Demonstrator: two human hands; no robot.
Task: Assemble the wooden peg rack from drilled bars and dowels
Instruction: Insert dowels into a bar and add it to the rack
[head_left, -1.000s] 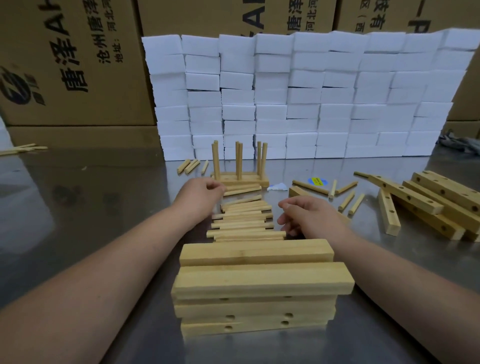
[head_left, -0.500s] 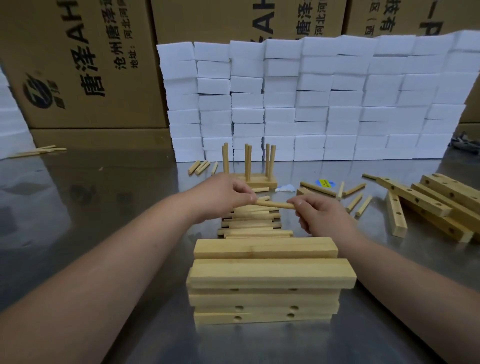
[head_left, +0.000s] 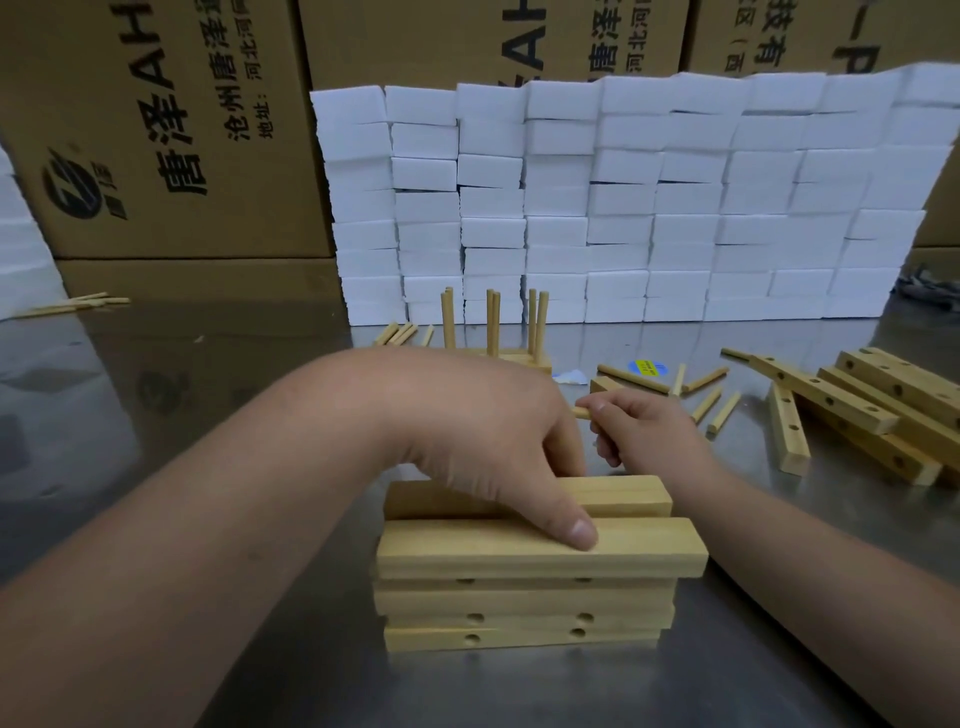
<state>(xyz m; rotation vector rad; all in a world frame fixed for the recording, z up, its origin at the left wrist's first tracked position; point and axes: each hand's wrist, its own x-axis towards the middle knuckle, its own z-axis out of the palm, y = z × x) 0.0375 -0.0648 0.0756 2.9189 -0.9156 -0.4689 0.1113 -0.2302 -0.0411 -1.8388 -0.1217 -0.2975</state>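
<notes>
Head view of a reflective steel tabletop (head_left: 156, 364), backed by printed brown cardboard cartons (head_left: 156, 130) and, in front of them, a wall of stacked white foam blocks (head_left: 623, 208). A stack of drilled bars (head_left: 519, 603) lies crosswise at the near centre, its side holes facing the viewer. The left hand (head_left: 493, 431) reaches over the top bars (head_left: 639, 496) of that stack, thumb pressed on the near one and fingers hooked down behind the far one, so that it clamps them. Just beyond, the right hand (head_left: 649, 431) pinches a dowel (head_left: 582, 413), whose end shows beside the thumb. Behind the hands stands a partly built peg rack (head_left: 493, 327), its dowels upright in a base bar. Short pegs (head_left: 400, 332) lie to its left. To the right lie loose dowels (head_left: 706, 395), a blue and yellow sticker (head_left: 644, 368) and a heap of further drilled bars (head_left: 857, 405). A few thin sticks (head_left: 78, 304) rest at the far left edge, well apart from the work.
</notes>
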